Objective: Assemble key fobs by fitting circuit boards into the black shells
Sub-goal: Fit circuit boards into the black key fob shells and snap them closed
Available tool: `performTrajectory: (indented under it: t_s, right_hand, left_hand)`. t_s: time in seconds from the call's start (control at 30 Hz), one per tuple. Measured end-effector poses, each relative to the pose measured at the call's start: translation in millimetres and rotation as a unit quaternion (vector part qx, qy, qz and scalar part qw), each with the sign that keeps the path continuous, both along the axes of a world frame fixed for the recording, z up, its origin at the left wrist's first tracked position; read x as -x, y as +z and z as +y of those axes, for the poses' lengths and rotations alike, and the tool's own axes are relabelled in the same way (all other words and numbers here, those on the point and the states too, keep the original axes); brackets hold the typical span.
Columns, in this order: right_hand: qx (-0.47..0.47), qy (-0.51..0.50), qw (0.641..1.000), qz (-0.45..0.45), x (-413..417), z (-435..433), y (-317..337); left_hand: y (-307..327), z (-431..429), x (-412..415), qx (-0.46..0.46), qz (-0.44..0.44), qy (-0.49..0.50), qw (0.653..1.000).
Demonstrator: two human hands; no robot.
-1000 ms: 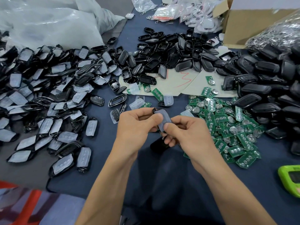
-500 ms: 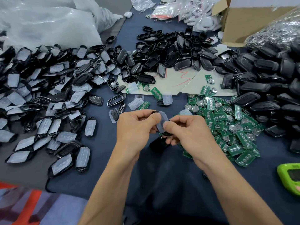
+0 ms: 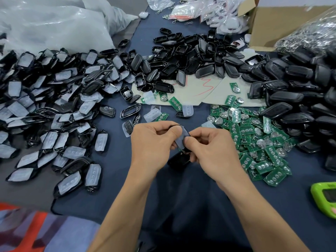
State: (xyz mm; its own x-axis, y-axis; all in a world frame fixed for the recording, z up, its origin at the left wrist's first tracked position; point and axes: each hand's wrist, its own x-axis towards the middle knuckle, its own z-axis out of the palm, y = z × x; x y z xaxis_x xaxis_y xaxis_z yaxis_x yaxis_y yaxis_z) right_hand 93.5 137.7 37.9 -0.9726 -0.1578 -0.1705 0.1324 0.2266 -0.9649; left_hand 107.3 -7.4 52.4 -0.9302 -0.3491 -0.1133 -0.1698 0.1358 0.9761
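Both hands meet near the middle of the table. Left hand [image 3: 154, 140] pinches the far end of a black shell [image 3: 183, 140], thumb on top, fingers curled behind. Right hand [image 3: 211, 148] pinches the near end, thumb tip pressed on the translucent button pad [image 3: 180, 136] covering its face. The shell is held off the cloth, tilted, between the two thumbs. Fingers hide whether a board is inside.

The step looks like seating the pad or insert into the shell. To do it well:
- Support the shell back with the curled fingers.
- Work the thumbs along the edge, not the centre, so the soft pad doesn't buckle.
- Check the rim sits flush all round before letting go.
- Go easy: the shell is thin plastic and probably flexes.

A second dark shell [image 3: 179, 160] lies on the cloth just under the hands. Loose green circuit boards [image 3: 258, 142] are heaped just right of the right hand. Bare shells pile up far [image 3: 190, 57] and right. Padded shells [image 3: 54, 106] spread to the left.
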Motion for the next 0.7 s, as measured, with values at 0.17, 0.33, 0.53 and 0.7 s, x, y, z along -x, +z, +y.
performTrajectory:
  t_s: [0.17,0.33,0.53,0.7]
  right_hand:
    - [-0.011,-0.026,1.0,0.004,3.9,2.4,-0.4]
    - [0.003,0.015,1.0,-0.014,5.3,5.5,1.8]
    - [0.331,0.095,0.902,-0.259,4.5,16.1,6.9]
    - [0.381,0.154,0.868,-0.279,0.8,16.0,1.0]
  left_hand:
    - [-0.3,-3.1,-3.1,0.006,-0.016,-0.026,1.0]
    - [5.4,-3.0,-1.8,-0.029,-0.028,-0.016,0.999]
    - [10.2,-17.8,-1.5,-0.1,-0.023,-0.074,0.992]
    - [5.8,-25.9,-3.5,-0.114,-0.03,-0.14,0.983]
